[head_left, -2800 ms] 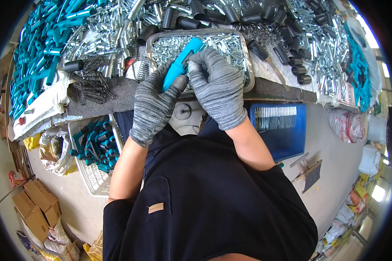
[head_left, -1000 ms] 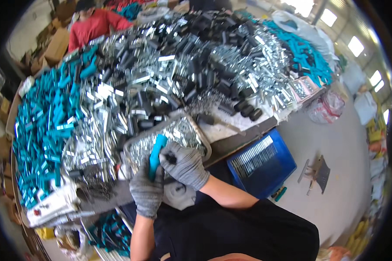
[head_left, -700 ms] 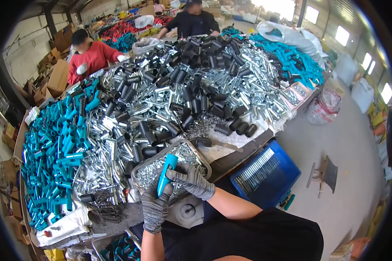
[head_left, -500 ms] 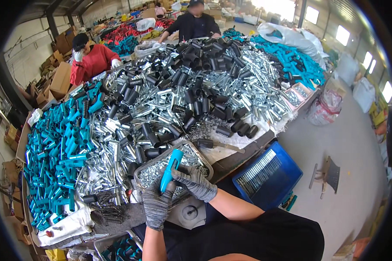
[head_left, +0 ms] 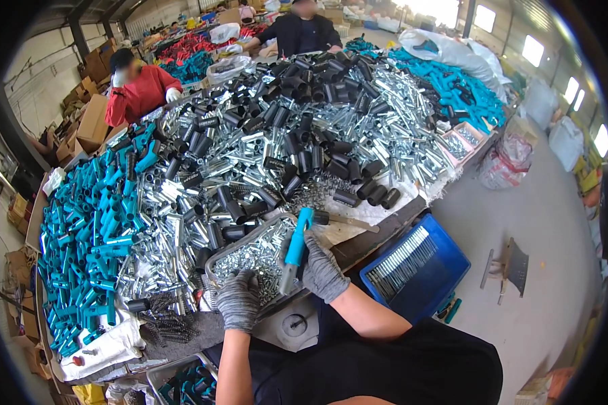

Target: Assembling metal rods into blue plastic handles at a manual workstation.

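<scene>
1. The gloved right hand (head_left: 324, 268) grasps a teal slotted tube (head_left: 297, 244) between thumb and fingers. The tube tilts slightly, upper end leaning right, above the right side of a tray (head_left: 250, 238); a grey piece, hard to make out, shows at its lower end.
2. The gloved left hand (head_left: 238, 299) is lowered to the tray's near left part, fingers curled down at the small silver metal parts (head_left: 260, 260). Whether they grip one, I cannot tell.
3. Beyond the tray spreads a heap of silver metal pieces and black tubes (head_left: 344, 198); teal tubular parts (head_left: 88, 236) fill the left side, and dark coil springs (head_left: 172, 329) lie near the front edge.
4. Below, right of the worktable, a blue crate (head_left: 419, 297) holds a row of slim metal pieces (head_left: 402, 260).
5. Across the table are a person in red (head_left: 142, 91) and another in dark clothing (head_left: 307, 34).
</scene>
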Demonstrator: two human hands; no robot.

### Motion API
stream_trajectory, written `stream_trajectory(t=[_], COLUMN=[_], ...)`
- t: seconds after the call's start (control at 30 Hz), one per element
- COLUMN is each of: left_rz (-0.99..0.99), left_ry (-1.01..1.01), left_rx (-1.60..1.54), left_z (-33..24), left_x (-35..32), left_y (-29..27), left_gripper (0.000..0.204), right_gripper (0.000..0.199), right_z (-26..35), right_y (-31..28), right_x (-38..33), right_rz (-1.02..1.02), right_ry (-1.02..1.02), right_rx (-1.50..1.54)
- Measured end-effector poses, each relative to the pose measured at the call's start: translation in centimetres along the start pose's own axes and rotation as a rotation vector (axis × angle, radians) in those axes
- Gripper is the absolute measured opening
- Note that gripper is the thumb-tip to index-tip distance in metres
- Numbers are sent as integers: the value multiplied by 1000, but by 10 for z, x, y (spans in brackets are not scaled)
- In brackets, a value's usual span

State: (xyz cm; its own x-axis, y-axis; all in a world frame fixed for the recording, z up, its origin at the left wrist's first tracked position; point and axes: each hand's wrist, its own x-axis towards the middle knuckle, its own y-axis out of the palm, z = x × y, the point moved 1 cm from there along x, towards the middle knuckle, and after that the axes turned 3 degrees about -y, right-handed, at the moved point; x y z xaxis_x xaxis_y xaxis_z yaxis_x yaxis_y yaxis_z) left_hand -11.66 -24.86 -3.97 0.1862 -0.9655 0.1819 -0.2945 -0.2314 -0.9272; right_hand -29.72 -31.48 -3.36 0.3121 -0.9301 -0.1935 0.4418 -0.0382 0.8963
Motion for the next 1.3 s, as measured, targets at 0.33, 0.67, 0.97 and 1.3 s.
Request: stream_trajectory(t=[0.33,0.67,0.97,1.3], left_rz=[-92,112,375,131], left_ry=[-153,-291,-309,-138], left_rx=[-310,-1352,-1594,-667], left_z=[-6,-28,-13,3], left_x=[9,-8,-2,7], left_y=[-8,-36,-20,-23], left_gripper=[18,10,21,23], right_gripper=[33,28,33,54], right_z=[-13,-17,-17,-16], right_y=[-10,11,27,15], right_x=[-19,-29,-39,-29], right_rz=[188,228,268,226], right_ry=[372,360,420,122], right_rx=[-116,-465,-415,-840])
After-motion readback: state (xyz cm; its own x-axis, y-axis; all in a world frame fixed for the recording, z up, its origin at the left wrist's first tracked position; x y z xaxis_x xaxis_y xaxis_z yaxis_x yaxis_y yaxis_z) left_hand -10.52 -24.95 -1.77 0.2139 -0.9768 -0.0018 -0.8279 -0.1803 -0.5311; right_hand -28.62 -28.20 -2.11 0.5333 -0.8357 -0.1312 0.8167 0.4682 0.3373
